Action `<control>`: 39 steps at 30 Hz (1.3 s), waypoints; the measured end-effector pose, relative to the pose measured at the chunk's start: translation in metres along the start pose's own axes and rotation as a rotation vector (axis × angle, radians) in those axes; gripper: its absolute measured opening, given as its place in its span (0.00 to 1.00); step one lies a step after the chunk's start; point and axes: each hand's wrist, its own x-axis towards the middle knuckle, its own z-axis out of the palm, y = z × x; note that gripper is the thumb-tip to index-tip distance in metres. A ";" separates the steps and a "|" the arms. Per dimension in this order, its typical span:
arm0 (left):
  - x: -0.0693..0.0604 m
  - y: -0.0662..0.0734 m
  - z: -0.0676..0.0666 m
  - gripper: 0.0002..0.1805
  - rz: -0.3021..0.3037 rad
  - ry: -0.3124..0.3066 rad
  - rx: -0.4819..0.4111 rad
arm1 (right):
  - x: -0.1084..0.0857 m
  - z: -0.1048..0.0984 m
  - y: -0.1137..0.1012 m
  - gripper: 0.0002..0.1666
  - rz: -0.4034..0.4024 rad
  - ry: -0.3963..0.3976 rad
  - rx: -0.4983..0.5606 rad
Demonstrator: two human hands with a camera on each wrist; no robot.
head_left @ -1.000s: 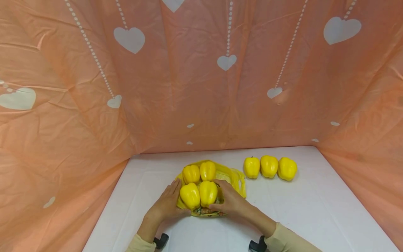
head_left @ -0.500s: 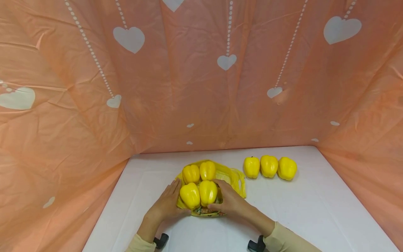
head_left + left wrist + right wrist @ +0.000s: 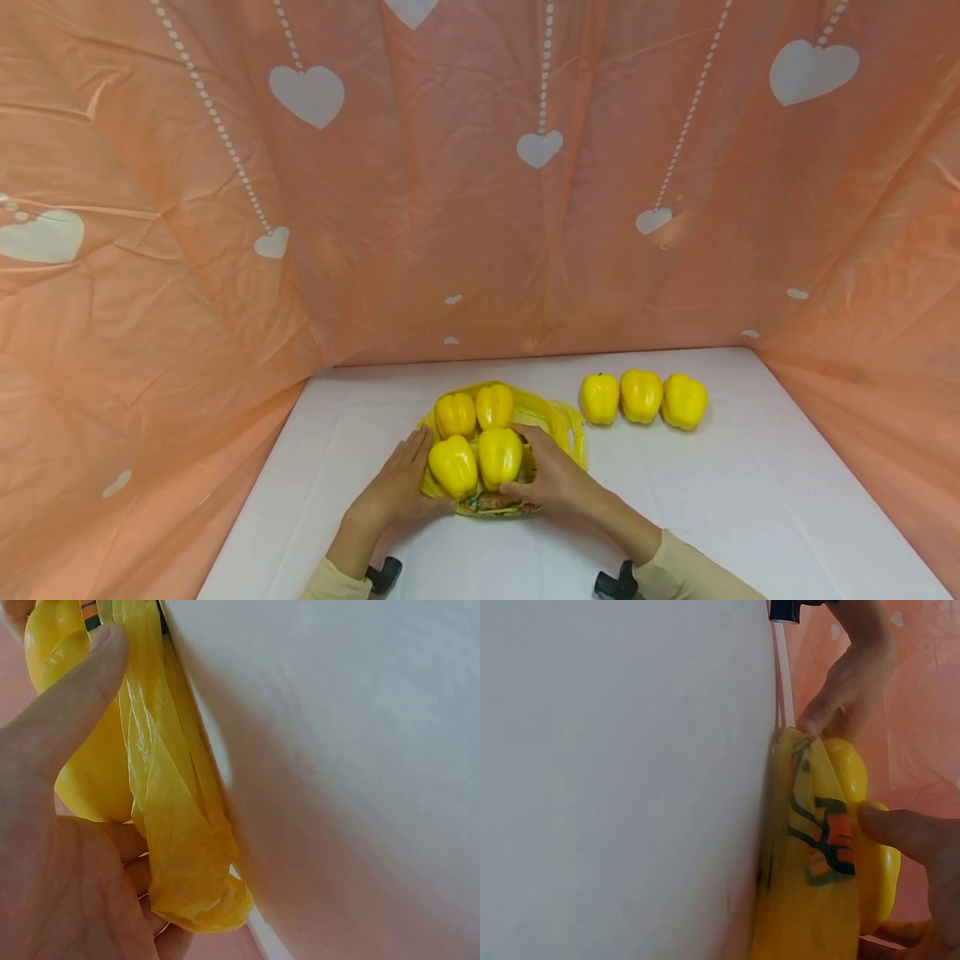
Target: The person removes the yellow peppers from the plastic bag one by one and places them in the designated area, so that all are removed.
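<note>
My right hand (image 3: 553, 477) holds the near-right yellow bell pepper (image 3: 500, 457), thumb on the side toward me and fingers on the far side, so the span is narrowed to the pepper's length. That pepper lies immediately left of my right palm, its long axis running roughly away from me, and the right is plainly the nearer hand; between it and my left hand (image 3: 397, 483) sits the near-left yellow bell pepper (image 3: 453, 468). My left fingers lie fairly straight along the left side of the yellow plastic bag (image 3: 180, 847), thumb resting against its near side. The bag's rim surrounds four peppers, their tops uncovered: the near two and, behind them, the far-left pepper (image 3: 455, 415) and the far-right pepper (image 3: 495, 406). I can't see how deep they sit. Beyond the bag, to the right, a row of three yellow bell peppers (image 3: 641, 396) stands on the white tabletop (image 3: 720, 500).
</note>
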 end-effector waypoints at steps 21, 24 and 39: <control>0.000 0.001 -0.002 0.69 0.001 -0.009 0.002 | -0.016 -0.025 0.002 0.58 -0.010 0.089 -0.033; 0.000 0.001 -0.002 0.69 0.003 -0.005 0.004 | -0.019 -0.030 0.002 0.58 -0.016 0.097 -0.020; 0.003 -0.002 0.001 0.69 0.012 0.005 0.005 | -0.032 -0.054 0.012 0.57 -0.105 0.149 -0.016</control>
